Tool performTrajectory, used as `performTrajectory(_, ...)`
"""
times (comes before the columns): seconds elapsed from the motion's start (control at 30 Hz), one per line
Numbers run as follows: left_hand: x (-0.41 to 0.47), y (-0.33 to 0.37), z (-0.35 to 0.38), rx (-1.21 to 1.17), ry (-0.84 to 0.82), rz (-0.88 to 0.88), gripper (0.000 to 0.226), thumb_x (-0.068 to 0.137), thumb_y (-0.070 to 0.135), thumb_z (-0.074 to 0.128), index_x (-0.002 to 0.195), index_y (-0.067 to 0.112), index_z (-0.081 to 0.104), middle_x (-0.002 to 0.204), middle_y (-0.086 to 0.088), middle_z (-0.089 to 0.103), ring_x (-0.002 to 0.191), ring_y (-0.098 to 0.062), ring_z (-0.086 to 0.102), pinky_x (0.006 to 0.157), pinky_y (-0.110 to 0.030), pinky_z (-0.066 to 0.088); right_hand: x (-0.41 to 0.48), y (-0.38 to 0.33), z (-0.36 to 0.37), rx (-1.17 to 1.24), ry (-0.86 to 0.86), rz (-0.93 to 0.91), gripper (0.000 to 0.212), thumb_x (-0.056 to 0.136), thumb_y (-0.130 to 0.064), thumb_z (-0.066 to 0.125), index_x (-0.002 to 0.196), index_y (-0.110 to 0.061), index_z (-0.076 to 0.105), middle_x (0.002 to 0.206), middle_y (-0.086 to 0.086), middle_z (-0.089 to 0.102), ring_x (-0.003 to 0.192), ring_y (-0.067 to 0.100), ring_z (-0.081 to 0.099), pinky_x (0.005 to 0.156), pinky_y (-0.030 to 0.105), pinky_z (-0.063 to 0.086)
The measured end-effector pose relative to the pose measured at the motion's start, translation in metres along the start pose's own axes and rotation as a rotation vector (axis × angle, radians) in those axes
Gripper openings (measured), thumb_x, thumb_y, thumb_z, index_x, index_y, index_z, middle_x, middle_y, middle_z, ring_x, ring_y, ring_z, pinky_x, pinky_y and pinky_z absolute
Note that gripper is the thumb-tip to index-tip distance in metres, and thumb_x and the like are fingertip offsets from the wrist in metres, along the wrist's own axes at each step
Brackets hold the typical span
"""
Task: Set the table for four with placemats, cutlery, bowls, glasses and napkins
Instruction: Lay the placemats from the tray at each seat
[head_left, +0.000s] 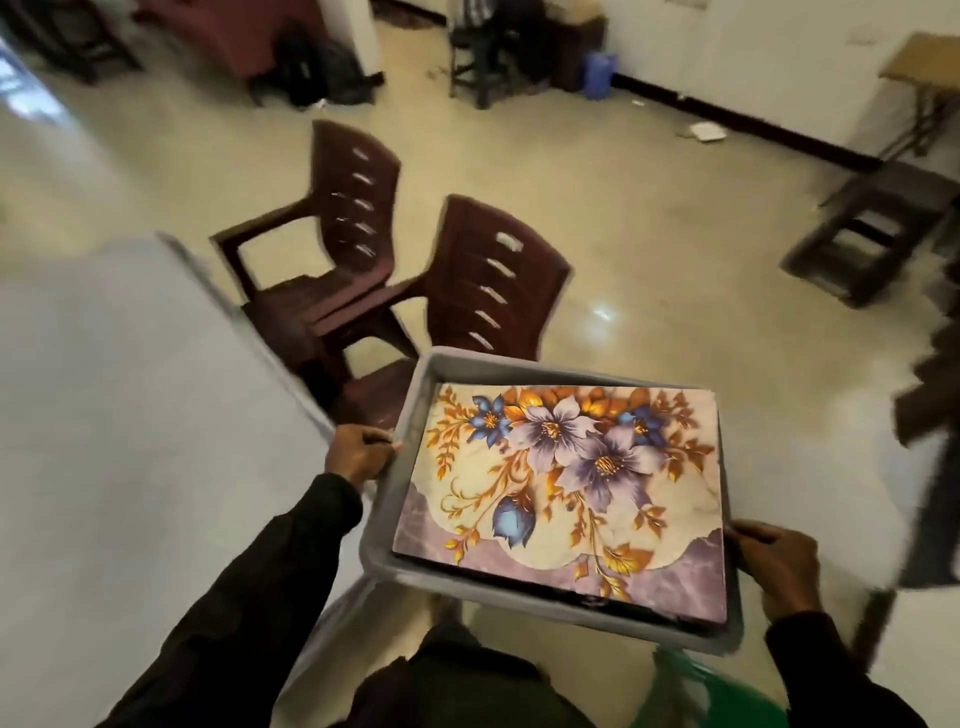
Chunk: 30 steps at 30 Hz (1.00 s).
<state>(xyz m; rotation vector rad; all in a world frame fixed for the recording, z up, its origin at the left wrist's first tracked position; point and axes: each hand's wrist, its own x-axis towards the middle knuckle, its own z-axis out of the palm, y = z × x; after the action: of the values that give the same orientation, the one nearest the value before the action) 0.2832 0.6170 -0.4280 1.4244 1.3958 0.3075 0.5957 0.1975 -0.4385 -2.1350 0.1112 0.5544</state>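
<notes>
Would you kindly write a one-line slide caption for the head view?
Both hands, left and right, carry a grey tray holding a floral placemat beside the white table.

Single head-worn wide-angle view, forward and steeply down, close over the tray (415, 499), floor (649, 249) beyond.

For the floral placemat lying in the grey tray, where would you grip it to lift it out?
Take the floral placemat by its near right corner, from above: it lies flat on a stack, and that corner overhangs the grey tray's rim. Both the left hand and right hand hold the tray.
</notes>
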Motion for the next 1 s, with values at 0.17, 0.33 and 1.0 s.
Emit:
performTrajectory(0.17,-0.001,-0.060,-0.113,-0.179,0.199,-0.107,0.009,0.082,-0.002,0.077,0.091,-0.002,0.075,0.086,-0.017,0.073,0.080,-0.032,0.070,0.072,-0.040,0.060,-0.010,-0.087,0.106,-0.039,-0.213,-0.158,0.029,0.073,0.001,0.086,0.101,0.003,0.076,0.086,0.019,0.075,0.077,0.034,0.072,0.081,0.048,0.062)
performTrajectory(0.33,0.004,-0.116,-0.218,-0.290,0.363,-0.194,0.005,0.080,0.000,0.080,0.082,0.004,0.077,0.087,-0.016,0.075,0.085,-0.036,0.073,0.076,-0.046,0.063,-0.040,-0.151,0.233,-0.126,-0.382,-0.309,0.022,0.074,0.005,0.083,0.095,0.001,0.078,0.078,0.012,0.075,0.071,0.029,0.068,0.067,0.037,0.062)
performTrajectory(1.0,0.092,-0.267,-0.518,-0.551,0.741,-0.451,0.015,0.084,-0.002,0.079,0.076,0.007,0.069,0.089,-0.015,0.071,0.092,-0.035,0.069,0.083,-0.046,0.059,-0.210,-0.290,0.654,-0.426,-0.631,-0.519,0.013,0.082,-0.001,0.079,0.094,0.005,0.078,0.089,0.019,0.075,0.071,0.026,0.065,0.074,0.035,0.057)
